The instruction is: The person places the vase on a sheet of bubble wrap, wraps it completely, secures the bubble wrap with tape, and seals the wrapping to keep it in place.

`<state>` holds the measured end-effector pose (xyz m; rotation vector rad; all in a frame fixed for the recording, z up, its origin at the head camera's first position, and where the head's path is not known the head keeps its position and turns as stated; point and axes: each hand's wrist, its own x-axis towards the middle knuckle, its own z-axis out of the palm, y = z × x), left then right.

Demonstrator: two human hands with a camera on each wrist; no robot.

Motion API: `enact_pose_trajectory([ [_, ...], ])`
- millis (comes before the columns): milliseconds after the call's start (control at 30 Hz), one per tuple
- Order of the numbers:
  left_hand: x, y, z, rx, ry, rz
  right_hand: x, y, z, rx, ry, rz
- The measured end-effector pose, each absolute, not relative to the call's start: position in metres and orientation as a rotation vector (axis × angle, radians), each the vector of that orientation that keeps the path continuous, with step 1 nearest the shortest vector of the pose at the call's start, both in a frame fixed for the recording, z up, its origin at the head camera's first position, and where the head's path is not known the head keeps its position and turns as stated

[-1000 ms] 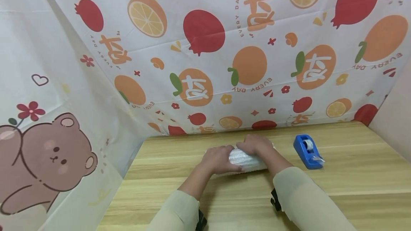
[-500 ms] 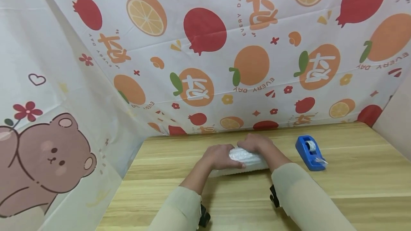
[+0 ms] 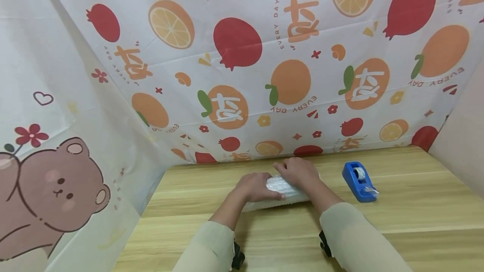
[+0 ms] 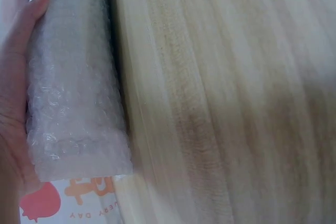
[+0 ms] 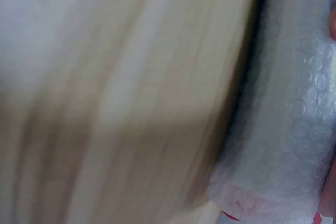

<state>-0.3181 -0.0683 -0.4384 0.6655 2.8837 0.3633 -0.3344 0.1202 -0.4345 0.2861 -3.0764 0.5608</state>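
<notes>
A roll of clear bubble wrap [image 3: 279,184] lies across the wooden table in the head view, between and under both hands. My left hand [image 3: 257,187] grips its left part, with the thumb along the near side. On the right part, my right hand [image 3: 298,172] holds the roll from above, fingers bent over the top and far side. In the left wrist view the wrap [image 4: 76,87] shows its bubbled surface and one end, with my left hand [image 4: 16,98] along its edge. The roll's other end [image 5: 273,182] appears in the right wrist view, where little of the right hand shows.
A blue tape dispenser [image 3: 358,181] with a loose strip of clear tape stands to the right of the roll. The pale wooden table [image 3: 189,213] ends against a fruit-patterned cloth [image 3: 211,45] at the back. A bear-printed cloth [image 3: 60,188] hangs at the left.
The head view has shifted a little. My right hand's fingers have moved slightly left and up over the roll's top. The left hand keeps its grip.
</notes>
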Motion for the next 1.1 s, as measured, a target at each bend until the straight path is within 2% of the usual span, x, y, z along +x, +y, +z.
enact_pose_trajectory([
  [567, -0.316, -0.069, -0.440, 0.624, 2.908, 0.383, -0.311, 0.114, -0.442, 0.285, -2.910, 0.421],
  [1100, -0.322, -0.071, -0.438, 0.656, 2.908, 0.411, -0.308, 0.120, -0.453, 0.338, -2.873, 0.302],
])
